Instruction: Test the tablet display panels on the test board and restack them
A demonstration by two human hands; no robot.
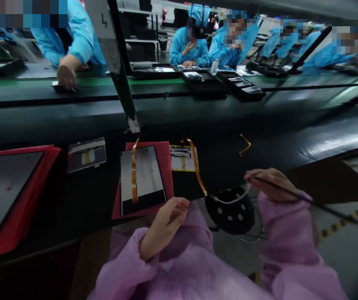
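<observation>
The person's right hand (271, 183) is raised off the near edge of the black work table (88, 212), with its fingers closed on a thin, flexible black cord (325, 207). The cord runs from the fingertips back over the wrist to the right, so holding it near its end probably keeps the slack behind the hand and away from the parts. A thin, pale, curved strand (229, 202) leads left from the same fingers; whether it joins the cord I cannot tell.

The left hand (166, 223) is at the near edge with its fingers half curled; nothing shows in them, but I cannot tell whether the tips pinch something small. It is just beside the near right corner of a flat red sheet (166, 166), on which lies a grey rectangular screen panel with a black near border (146, 175). The sheet presumably cushions the panel from the hard surface.

A long copper-coloured ribbon strip (134, 175) lies lengthwise over the panel, its far end reaching beyond the panel's edge. To the right, a second copper-coloured ribbon (197, 171) runs along a small printed card (179, 158) towards the near edge, perhaps laid out to stay flat and unkinked.
</observation>
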